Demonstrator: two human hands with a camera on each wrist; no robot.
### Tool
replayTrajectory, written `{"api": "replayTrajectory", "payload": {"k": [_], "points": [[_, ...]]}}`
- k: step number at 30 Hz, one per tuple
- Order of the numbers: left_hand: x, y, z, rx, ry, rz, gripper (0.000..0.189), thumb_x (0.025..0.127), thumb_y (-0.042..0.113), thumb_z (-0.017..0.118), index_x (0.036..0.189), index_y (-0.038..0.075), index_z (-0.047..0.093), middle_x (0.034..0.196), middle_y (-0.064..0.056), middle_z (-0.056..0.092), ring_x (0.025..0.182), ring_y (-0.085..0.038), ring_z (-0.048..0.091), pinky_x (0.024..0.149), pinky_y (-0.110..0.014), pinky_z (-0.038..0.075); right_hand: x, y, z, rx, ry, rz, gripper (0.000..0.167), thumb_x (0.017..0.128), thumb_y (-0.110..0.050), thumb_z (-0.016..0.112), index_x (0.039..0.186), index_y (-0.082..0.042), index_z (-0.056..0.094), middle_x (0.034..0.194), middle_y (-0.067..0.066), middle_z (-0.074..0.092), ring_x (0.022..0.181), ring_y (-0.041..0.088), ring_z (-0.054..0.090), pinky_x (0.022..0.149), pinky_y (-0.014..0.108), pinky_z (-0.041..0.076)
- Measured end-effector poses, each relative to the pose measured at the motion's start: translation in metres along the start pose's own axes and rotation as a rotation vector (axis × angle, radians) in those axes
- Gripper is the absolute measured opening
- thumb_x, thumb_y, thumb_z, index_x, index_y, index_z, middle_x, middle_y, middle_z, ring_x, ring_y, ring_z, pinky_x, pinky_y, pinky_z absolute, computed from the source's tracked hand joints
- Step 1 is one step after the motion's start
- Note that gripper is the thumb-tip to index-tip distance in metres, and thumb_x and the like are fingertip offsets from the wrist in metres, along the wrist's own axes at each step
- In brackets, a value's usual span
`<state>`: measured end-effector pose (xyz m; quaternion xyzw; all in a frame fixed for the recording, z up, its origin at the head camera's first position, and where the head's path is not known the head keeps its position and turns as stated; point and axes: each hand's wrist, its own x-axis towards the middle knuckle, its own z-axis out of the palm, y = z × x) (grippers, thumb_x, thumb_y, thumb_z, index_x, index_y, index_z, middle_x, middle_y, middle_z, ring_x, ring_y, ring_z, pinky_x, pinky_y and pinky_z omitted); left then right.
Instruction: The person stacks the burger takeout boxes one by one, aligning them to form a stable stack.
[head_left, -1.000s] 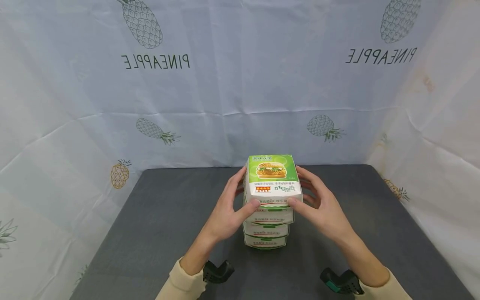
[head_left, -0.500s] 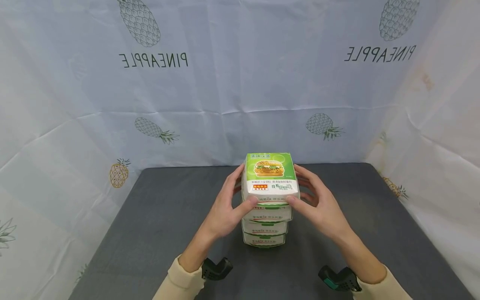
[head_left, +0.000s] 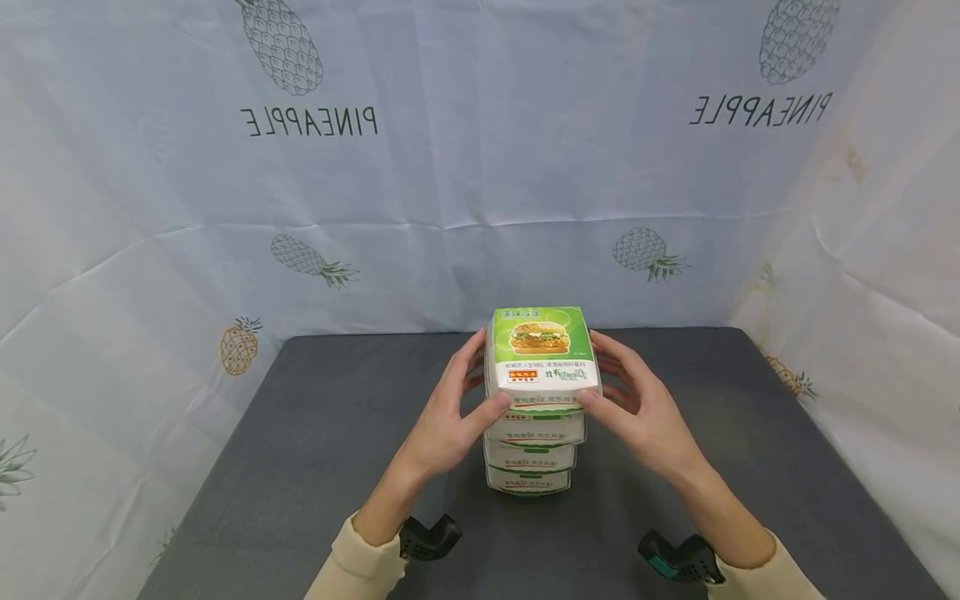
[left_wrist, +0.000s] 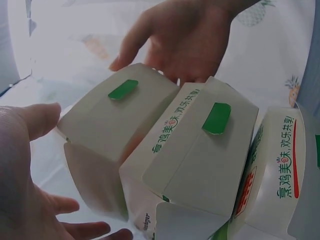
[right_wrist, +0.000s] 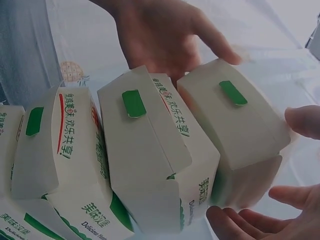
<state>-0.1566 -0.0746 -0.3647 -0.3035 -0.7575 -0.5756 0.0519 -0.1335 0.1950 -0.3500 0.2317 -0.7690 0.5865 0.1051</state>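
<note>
Several white and green paper burger boxes stand in one stack. The top box point(head_left: 543, 354) carries a burger picture on its green lid and sits slightly askew over the boxes below point(head_left: 528, 457). My left hand point(head_left: 442, 417) is at its left side, fingers spread. In the left wrist view its thumb is close to a corner of the top box point(left_wrist: 115, 110), the other fingers apart from its side. My right hand point(head_left: 648, 417) flanks the right side with loosely spread fingers; in the right wrist view, its fingertips are right by the top box point(right_wrist: 235, 120).
The stack stands on a dark grey table point(head_left: 352, 433). A white pineapple-print cloth point(head_left: 465, 167) hangs behind it and along both sides. Each wrist wears a black device, the left one point(head_left: 430, 537) and the right one point(head_left: 678, 558).
Both thumbs have moved slightly outward from the front of the top box, left to the left and right to the right. The stack stays in place.
</note>
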Motion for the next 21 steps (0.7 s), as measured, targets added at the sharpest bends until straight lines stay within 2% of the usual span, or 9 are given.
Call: {"api": "replayTrajectory", "payload": {"k": [7,11,16,19,21], "points": [[-0.004,-0.001,-0.003,-0.013,-0.004,-0.017,0.077,0.104,0.034,0.058,0.164,0.013,0.015,0.165,-0.007,0.022,0.149,-0.027,0.029,0.116,-0.054,0.031,-0.005,-0.002,-0.008,-0.022,0.023,-0.023,0.062,0.101,0.003,0.056,0.158,-0.012,0.037,0.15,0.021,0.041,0.131,0.016,0.048,0.096,0.017,0.046],[-0.01,-0.002,-0.008,0.013,0.018,-0.032,0.071,0.106,0.031,0.057,0.164,0.017,0.019,0.166,-0.007,0.022,0.15,-0.028,0.029,0.116,-0.055,0.03,-0.009,0.001,-0.015,-0.068,0.048,-0.034,0.056,0.102,0.002,0.052,0.155,-0.012,0.041,0.147,0.018,0.047,0.13,0.017,0.051,0.096,0.017,0.047],[-0.02,-0.008,-0.017,0.092,0.067,-0.048,0.062,0.106,0.027,0.056,0.161,0.021,0.028,0.162,-0.008,0.03,0.147,-0.029,0.034,0.114,-0.056,0.033,-0.014,0.007,-0.023,-0.152,0.084,-0.021,0.047,0.105,-0.002,0.051,0.151,-0.009,0.048,0.142,0.007,0.055,0.126,0.01,0.054,0.097,0.014,0.044],[-0.025,-0.015,-0.021,0.167,0.105,-0.042,0.06,0.105,0.025,0.058,0.159,0.02,0.034,0.162,-0.009,0.032,0.144,-0.029,0.039,0.112,-0.055,0.037,-0.017,0.014,-0.026,-0.2,0.078,-0.009,0.044,0.106,-0.005,0.05,0.15,-0.008,0.049,0.144,0.009,0.054,0.127,0.005,0.051,0.097,0.012,0.041],[-0.028,-0.02,-0.024,0.222,0.124,-0.043,0.058,0.104,0.025,0.059,0.158,0.019,0.037,0.162,-0.008,0.033,0.144,-0.028,0.039,0.112,-0.054,0.037,-0.019,0.02,-0.028,-0.225,0.066,-0.007,0.044,0.106,-0.005,0.051,0.15,-0.008,0.049,0.145,0.011,0.053,0.128,0.007,0.051,0.098,0.011,0.039]]}}
